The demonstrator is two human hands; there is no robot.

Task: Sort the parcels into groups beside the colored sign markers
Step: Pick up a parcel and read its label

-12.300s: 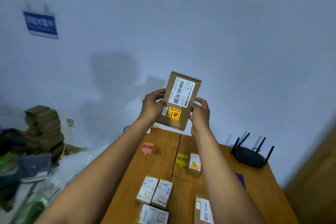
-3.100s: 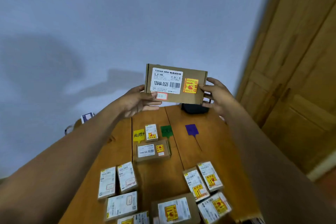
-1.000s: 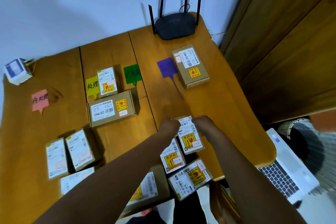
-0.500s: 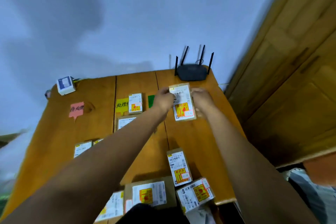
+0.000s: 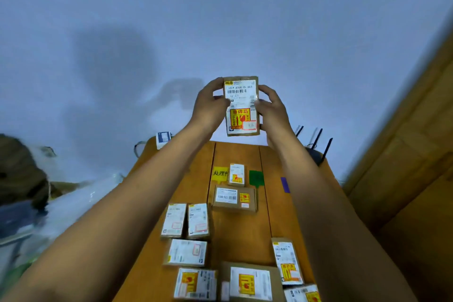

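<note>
Two hands, left hand point(image 5: 208, 108) and right hand point(image 5: 272, 110), pinch the parcel point(image 5: 241, 115) by its side edges, upright above the table point(image 5: 235, 235). Read the label point(image 5: 241, 92) squarely, then choose yellow marker point(image 5: 219, 174), green marker point(image 5: 256, 178) or purple marker point(image 5: 284, 184).

It is a plain room of a home or small office. A wooden tabletop point(image 5: 240, 235) against a bare pale wall point(image 5: 220, 19) carries labelled boxes point(image 5: 234, 200) and a router point(image 5: 316, 155). Panelled wooden doors point(image 5: 404, 154) stand at the right and blurred plastic-wrapped clutter point(image 5: 73, 203) lies at the left.
</note>
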